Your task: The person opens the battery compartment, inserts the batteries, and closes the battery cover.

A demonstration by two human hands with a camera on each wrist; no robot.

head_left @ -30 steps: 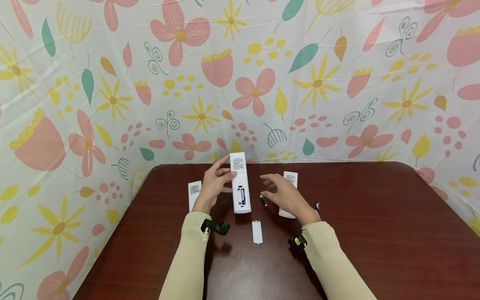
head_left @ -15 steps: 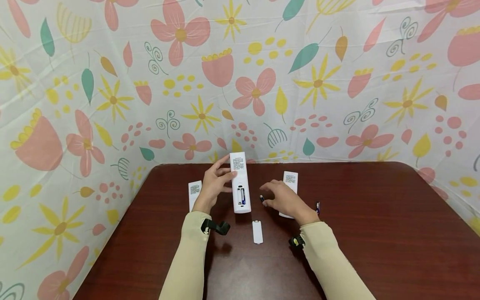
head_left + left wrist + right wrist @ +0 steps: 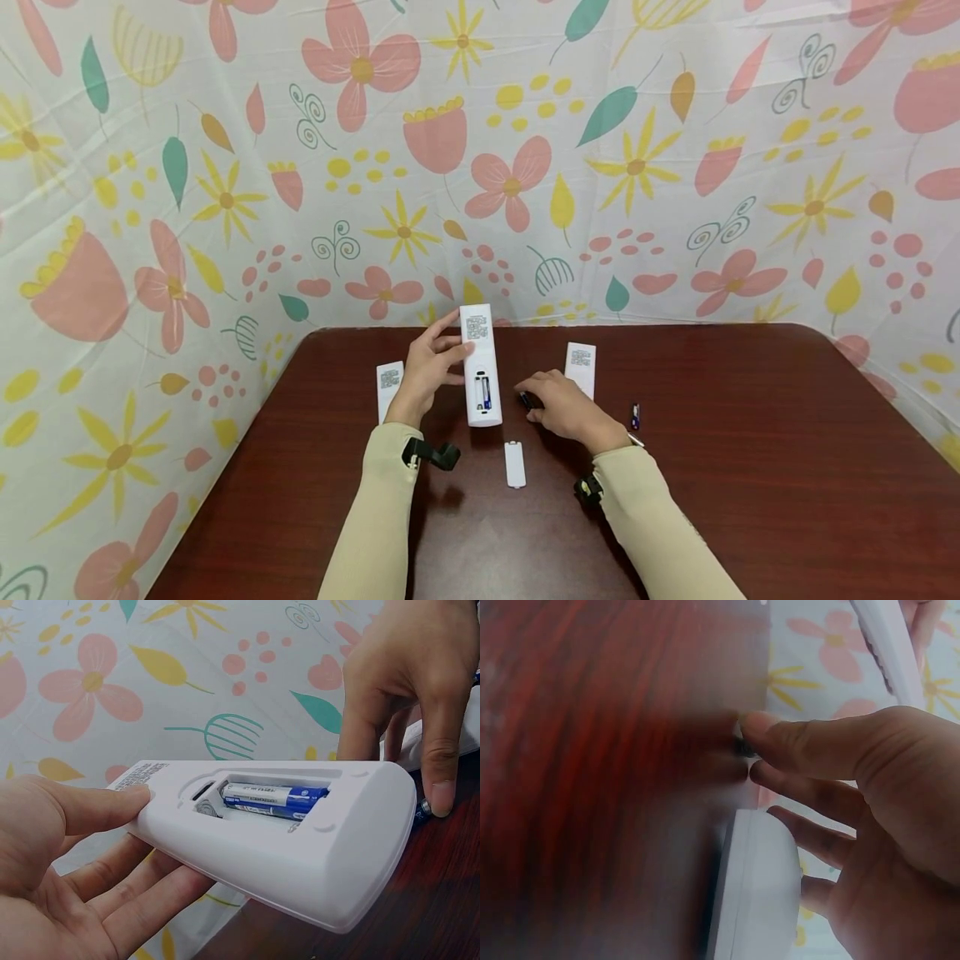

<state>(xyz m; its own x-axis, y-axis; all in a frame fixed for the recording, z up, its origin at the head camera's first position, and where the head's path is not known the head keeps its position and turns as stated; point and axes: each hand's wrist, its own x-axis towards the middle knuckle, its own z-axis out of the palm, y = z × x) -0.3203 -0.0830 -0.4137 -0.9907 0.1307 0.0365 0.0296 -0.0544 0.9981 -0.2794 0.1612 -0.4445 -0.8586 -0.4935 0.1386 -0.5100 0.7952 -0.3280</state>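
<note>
My left hand [image 3: 429, 371] grips a white remote control [image 3: 480, 354] by its upper part, back facing me, thumb across it and fingers beneath. Its battery compartment is uncovered; one blue-and-silver battery [image 3: 270, 799] lies inside beside a vacant slot with a bare spring. To the right, my right hand [image 3: 562, 404] reaches down to the table, thumb and index finger pinching a dark loose battery [image 3: 527, 402], which they mostly hide. A white battery cover [image 3: 514, 464] lies on the table below the remote.
A second white remote [image 3: 388, 387] lies at the left, partly behind my left hand. Another remote [image 3: 581, 367] lies partly under my right hand. Right of it a blue battery [image 3: 635, 415] rests on the dark wooden table [image 3: 750, 467]. A patterned cloth hangs behind.
My right hand has lowered toward the table and its fingers have closed around the loose battery. My left hand and its remote have stayed still.
</note>
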